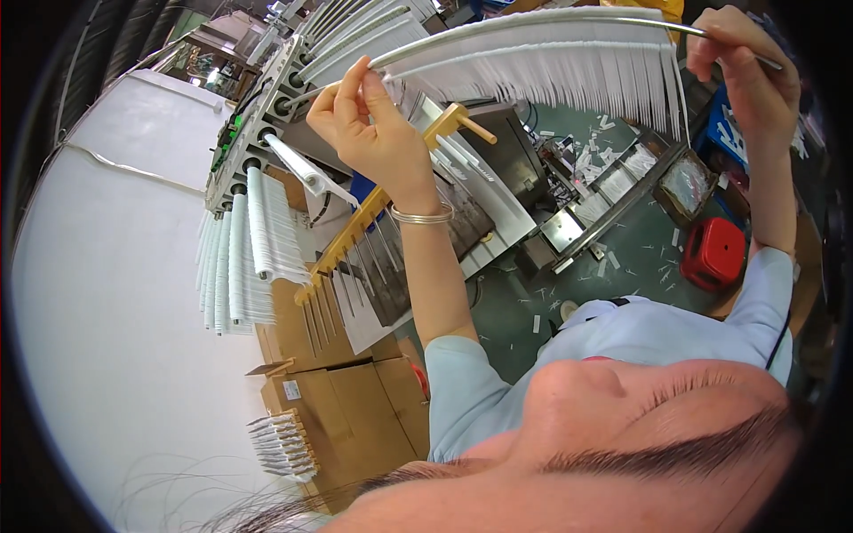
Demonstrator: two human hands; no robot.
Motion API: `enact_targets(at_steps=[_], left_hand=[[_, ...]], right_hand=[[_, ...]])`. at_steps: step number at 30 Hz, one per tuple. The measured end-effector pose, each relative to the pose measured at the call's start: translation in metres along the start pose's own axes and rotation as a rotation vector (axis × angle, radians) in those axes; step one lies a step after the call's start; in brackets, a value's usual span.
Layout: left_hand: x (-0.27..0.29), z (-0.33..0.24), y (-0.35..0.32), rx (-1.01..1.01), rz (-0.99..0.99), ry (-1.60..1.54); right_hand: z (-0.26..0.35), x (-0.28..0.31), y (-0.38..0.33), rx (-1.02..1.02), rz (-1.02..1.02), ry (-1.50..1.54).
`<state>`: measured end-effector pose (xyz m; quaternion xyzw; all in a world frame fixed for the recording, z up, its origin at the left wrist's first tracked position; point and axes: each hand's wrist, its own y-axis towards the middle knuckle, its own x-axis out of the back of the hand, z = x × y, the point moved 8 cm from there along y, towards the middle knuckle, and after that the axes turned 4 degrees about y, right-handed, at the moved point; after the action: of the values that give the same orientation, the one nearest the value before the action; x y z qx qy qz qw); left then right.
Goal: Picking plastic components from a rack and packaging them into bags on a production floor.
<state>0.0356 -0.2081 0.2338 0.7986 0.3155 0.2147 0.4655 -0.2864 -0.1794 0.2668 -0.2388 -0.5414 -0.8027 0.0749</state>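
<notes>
A long thin metal rod (622, 21) stretches across the top of the view, with a dense row of white strips (551, 71) hanging from it. At its right end, my right hand (751, 75) is closed around the bare metal. My left hand (378, 124), with metal bangles at the wrist, pinches the other end between thumb and fingers, close to a peg of the grey rack (258, 133). Whether that pinch also catches a strip is too small to tell. More white strips (275, 222) hang on the rack's pegs, left of my left hand.
Below my left hand, a yellow wooden bar (355, 226) carries several thin metal rods. Cardboard boxes (355, 400) stand beside the white surface (115, 311). A red stool (713, 253) stands at the right. White scraps litter the green floor (640, 258) near a machine (569, 226).
</notes>
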Motion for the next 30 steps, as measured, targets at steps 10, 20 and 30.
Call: enact_targets(at_steps=[10,20,30], left_hand=[[0.015,0.024,-0.011,0.193,-0.061,-0.103],[0.015,0.024,-0.066,0.251,0.006,-0.148],[0.019,0.027,-0.092,0.285,0.114,-0.074]], right_hand=[[0.044,-0.023,0.023,0.256,0.083,0.199],[0.037,-0.067,0.054,0.211,0.324,0.015],[0.018,-0.157,0.08,1.073,-0.029,0.003]])
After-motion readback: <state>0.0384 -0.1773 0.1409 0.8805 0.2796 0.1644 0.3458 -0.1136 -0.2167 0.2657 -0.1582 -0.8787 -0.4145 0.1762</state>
